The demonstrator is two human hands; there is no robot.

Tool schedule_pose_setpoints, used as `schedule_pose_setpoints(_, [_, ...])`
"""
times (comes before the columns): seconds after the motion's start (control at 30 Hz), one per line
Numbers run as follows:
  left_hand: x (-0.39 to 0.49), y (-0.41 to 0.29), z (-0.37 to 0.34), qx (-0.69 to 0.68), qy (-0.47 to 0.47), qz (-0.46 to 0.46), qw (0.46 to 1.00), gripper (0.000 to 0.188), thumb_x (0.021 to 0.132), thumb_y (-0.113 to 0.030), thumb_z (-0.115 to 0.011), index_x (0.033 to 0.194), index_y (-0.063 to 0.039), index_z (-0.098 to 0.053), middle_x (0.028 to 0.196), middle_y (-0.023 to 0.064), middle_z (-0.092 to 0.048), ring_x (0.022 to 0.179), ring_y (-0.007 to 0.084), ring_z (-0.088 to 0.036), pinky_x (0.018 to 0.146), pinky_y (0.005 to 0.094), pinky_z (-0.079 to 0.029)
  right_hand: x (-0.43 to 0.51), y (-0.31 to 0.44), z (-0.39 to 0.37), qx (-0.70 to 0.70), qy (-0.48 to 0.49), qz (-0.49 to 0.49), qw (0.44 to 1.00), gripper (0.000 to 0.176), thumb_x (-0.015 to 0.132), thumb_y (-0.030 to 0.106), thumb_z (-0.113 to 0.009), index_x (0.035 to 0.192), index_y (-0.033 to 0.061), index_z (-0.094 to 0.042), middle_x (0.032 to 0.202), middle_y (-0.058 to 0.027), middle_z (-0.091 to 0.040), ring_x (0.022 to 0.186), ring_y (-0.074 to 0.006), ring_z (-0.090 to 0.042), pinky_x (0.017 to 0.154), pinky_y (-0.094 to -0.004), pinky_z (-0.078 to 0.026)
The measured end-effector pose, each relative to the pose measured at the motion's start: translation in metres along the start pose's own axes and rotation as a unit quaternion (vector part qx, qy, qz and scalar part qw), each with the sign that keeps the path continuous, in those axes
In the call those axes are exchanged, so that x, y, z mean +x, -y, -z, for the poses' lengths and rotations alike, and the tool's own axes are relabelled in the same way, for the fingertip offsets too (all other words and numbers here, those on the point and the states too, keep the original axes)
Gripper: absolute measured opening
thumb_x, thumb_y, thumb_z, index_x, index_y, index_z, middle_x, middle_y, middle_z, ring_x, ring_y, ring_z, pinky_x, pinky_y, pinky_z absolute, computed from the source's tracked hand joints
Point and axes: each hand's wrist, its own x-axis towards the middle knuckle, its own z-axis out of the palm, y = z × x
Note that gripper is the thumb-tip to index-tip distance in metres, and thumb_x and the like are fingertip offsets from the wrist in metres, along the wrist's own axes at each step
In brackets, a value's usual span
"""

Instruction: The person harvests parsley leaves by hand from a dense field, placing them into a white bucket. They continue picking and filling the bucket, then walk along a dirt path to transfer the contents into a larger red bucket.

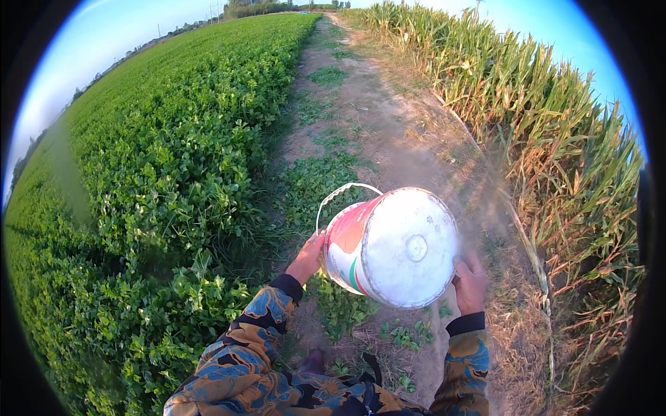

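Note:
A white plastic bucket (411, 247) with red and green printing on its side is held up in front of me, tipped so that its round bottom faces me. Its pale handle (343, 188) arches off the far left side. My left hand (310, 256) grips the bucket near its rim, fingers partly hidden behind it. At the bottom edge on the right, my right hand (468, 281) holds on with the thumb against the base. The bucket's mouth points away to the left, so what is inside cannot be seen.
Below the bucket lies a dirt path (380, 125) with patches of cut green leaves (328, 182). Dense leafy green crop (171, 156) borders it on the left. Drying maize plants (562, 140) stand on the right, with a long pale hose-like strip (525, 242) along their edge. My shoe (312, 362) shows below.

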Motion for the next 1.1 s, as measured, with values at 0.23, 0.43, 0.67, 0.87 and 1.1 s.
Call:
schedule_pose_setpoints(0.23, [-0.004, -0.015, -0.021, -0.085, -0.069, -0.018, 0.994, 0.024, 0.098, -0.023, -0.046, 0.114, -0.007, -0.055, 0.109, 0.007, -0.063, 0.095, 0.0198, -0.062, 0.085, 0.0374, -0.052, 0.026, 0.004, -0.004, 0.004, -0.018, 0.054, 0.998, 0.039, 0.09, 0.006, -0.053, 0.127, -0.0052, -0.049, 0.117, -0.0108, -0.059, 0.102, -0.0168, -0.058, 0.089, -0.0287, -0.046])
schedule_pose_setpoints(0.43, [-0.014, 0.01, -0.023, -0.203, -0.037, 0.028, 0.978, 0.03, 0.099, -0.021, -0.043, 0.12, -0.001, -0.051, 0.119, 0.0143, -0.059, 0.106, 0.0258, -0.059, 0.093, 0.0438, -0.048, 0.038, 0.0, 0.044, 0.023, -0.033, 0.04, 0.998, 0.037, 0.091, 0.007, -0.052, 0.126, -0.006, -0.05, 0.118, -0.0118, -0.059, 0.104, -0.016, -0.057, 0.092, -0.0269, -0.043])
schedule_pose_setpoints(0.67, [-0.045, 0.035, -0.045, -0.21, -0.081, 0.02, 0.974, 0.033, 0.099, -0.026, -0.045, 0.123, -0.004, -0.05, 0.123, 0.0113, -0.057, 0.108, 0.0262, -0.057, 0.095, 0.0432, -0.047, 0.06, -0.038, 0.103, 0.031, -0.007, -0.027, 0.999, 0.038, 0.094, 0.01, -0.05, 0.13, -0.0027, -0.047, 0.123, -0.0103, -0.056, 0.11, -0.017, -0.054, 0.095, -0.029, -0.043])
schedule_pose_setpoints(0.87, [-0.059, -0.022, -0.106, -0.139, -0.08, -0.064, 0.985, 0.015, 0.092, -0.018, -0.059, 0.101, -0.006, -0.062, 0.099, 0.0019, -0.065, 0.088, 0.015, -0.061, 0.081, 0.0317, -0.051, 0.071, -0.068, 0.135, 0.137, 0.058, -0.126, 0.981, 0.033, 0.092, 0.007, -0.05, 0.125, 0.0003, -0.049, 0.119, -0.0085, -0.057, 0.105, -0.0184, -0.057, 0.087, -0.0322, -0.047])
schedule_pose_setpoints(1.1, [-0.121, -0.003, -0.152, 0.031, -0.24, -0.119, 0.963, 0.016, 0.092, -0.012, -0.058, 0.096, 0.002, -0.064, 0.088, 0.0081, -0.068, 0.077, 0.0159, -0.064, 0.074, 0.0296, -0.052, 0.094, -0.089, 0.163, -0.07, 0.019, -0.083, 0.994, 0.029, 0.088, 0.002, -0.047, 0.116, 0.0061, -0.055, 0.098, -0.0031, -0.063, 0.082, -0.0123, -0.061, 0.066, -0.0267, -0.051])
